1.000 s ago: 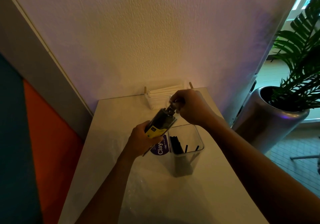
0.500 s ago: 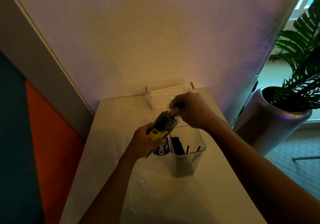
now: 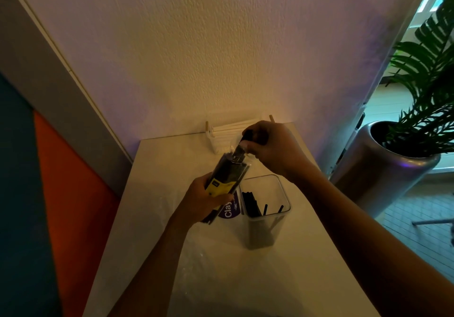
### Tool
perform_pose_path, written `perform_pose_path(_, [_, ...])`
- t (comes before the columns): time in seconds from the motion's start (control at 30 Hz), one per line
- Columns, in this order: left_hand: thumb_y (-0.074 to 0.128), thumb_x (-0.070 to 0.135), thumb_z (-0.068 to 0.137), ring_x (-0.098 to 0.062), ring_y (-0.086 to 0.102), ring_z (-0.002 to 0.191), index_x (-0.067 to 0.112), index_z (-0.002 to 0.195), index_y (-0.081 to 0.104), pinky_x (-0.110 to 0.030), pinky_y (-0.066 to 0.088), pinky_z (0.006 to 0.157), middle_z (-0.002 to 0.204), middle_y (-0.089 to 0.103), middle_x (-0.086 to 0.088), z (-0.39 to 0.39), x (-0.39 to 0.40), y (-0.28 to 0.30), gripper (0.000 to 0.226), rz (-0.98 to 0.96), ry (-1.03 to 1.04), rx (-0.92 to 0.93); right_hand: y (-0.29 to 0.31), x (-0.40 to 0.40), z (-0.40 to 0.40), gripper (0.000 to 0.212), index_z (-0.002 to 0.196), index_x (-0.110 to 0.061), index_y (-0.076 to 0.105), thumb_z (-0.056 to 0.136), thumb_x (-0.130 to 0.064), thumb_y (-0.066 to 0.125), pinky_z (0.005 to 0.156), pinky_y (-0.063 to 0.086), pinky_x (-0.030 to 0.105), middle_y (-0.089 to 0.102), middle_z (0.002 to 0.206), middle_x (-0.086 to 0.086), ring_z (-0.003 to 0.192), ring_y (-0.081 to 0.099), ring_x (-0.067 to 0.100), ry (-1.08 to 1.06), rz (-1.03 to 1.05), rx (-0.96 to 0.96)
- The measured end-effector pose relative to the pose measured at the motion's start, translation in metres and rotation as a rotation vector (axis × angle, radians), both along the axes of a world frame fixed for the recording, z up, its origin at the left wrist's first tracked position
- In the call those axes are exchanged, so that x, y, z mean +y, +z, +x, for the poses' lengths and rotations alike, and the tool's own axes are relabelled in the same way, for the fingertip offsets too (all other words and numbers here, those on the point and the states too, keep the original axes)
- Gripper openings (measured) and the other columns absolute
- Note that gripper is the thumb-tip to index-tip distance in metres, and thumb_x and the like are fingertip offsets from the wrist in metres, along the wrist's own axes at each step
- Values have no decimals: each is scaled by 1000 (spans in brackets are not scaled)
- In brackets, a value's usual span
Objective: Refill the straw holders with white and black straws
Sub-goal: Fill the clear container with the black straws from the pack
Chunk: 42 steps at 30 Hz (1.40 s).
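A: The pack of black straws [image 3: 227, 173] sat tilted at the centre of the frame, yellow label low, open end pointing up toward the wall. You had your left hand [image 3: 206, 200] wrapped around the label end, fingers curled tight on it.

B: And your right hand [image 3: 272, 144], just above it in the frame, was pinching the top of the pack, fingers bunched on the plastic and some dark straw ends. How many straws you'd caught, I couldn't tell.

A: Against a second earlier, that right hand had climbed a little toward the wall and the pack had stretched longer between your two hands. My read: you were drawing straws out of the wrapper, not fiddling with the seal any more.

B: Which put the refill close. The clear holder [image 3: 266, 212] stood right of the left hand, just below the pack, with only a few black straws [image 3: 250, 203] leaning inside.

A: Room for plenty more. A purple label [image 3: 229, 210] peeked out beside it.

B: Behind, against the wall, the white straws [image 3: 228, 132] lay in their rack, partly hidden by your right hand.

A: All on the pale table [image 3: 159, 194], with the potted plant [image 3: 403, 149] at the right edge of the frame.
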<state>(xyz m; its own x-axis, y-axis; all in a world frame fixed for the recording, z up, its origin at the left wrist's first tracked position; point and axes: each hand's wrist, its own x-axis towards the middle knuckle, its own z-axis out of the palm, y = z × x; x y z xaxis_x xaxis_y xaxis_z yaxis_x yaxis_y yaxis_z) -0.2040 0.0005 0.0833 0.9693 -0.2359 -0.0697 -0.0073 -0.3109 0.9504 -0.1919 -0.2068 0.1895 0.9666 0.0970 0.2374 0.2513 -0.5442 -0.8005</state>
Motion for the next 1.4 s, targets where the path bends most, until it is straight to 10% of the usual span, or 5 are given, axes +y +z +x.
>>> perform_pose_path(1.4, [79, 6, 74, -12, 70, 88, 29, 103, 63, -23, 57, 71, 96, 72, 8, -5, -7, 1, 40, -31, -17, 106, -9, 7, -6, 16, 108, -1, 63, 93, 2, 58, 62, 47, 6, 73, 99, 5, 84, 69, -4, 40, 359, 151])
